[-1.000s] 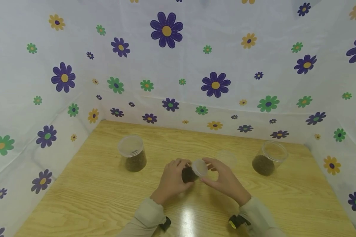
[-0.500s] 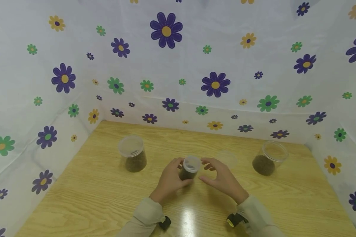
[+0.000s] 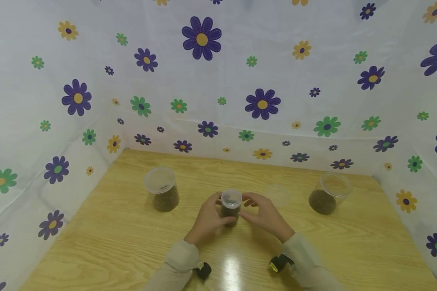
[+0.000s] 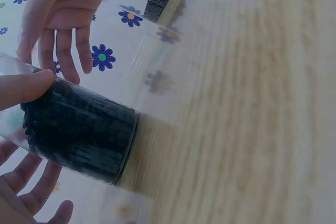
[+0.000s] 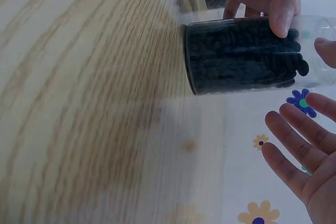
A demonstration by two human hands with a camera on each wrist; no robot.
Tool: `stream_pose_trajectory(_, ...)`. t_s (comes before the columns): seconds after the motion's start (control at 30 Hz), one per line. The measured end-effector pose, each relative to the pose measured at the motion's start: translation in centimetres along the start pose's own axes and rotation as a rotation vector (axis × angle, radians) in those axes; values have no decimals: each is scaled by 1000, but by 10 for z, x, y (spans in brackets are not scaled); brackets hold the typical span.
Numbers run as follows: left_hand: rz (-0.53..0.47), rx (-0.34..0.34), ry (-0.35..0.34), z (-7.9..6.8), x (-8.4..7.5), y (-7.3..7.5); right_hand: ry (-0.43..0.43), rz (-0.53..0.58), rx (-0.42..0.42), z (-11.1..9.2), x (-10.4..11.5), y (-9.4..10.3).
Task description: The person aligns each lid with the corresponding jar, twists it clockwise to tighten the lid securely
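A small clear jar (image 3: 230, 212) of dark, bean-like pieces stands upright between the hands, its base right at the tabletop. On top sits a translucent lid (image 3: 231, 197). My left hand (image 3: 208, 218) holds the jar from the left; its thumb (image 4: 26, 86) presses the clear wall above the contents. From the right, my right hand (image 3: 264, 215) reaches round the lid end. Its thumb (image 5: 327, 51) overlaps the upper wall, while the other fingers (image 5: 294, 137) are spread and mostly extended beside the jar.
A larger lidded jar (image 3: 166, 199), partly filled with dark pieces, stands at the left on the wooden table (image 3: 105, 226). At the right is a similar jar (image 3: 322, 202) without a lid. A loose translucent disc (image 3: 278, 195) lies between. Flowered cloth (image 3: 218, 72) encloses the back and sides.
The small jar has turned from tilted to the right to upright and shifted slightly left. My right hand came away from it, then moved back left to its lid end.
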State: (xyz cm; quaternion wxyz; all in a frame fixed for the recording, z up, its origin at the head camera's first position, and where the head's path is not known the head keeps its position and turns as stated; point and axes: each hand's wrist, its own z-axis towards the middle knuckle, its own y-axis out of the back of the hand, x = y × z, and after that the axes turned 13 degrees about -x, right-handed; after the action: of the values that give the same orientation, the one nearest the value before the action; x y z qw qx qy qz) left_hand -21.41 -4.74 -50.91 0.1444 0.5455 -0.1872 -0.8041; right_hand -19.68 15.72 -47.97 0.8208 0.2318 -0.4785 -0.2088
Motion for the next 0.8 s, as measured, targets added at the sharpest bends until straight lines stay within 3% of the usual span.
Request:
stream_pose_trajectory(0.4,-13,-45,82,23,11,-1,-56,-24,-21,16,-7,-10)
stream_pose_trajectory(0.8,-17,-90,109,51,30,-1,-83,-85,-59,27,-10,-15)
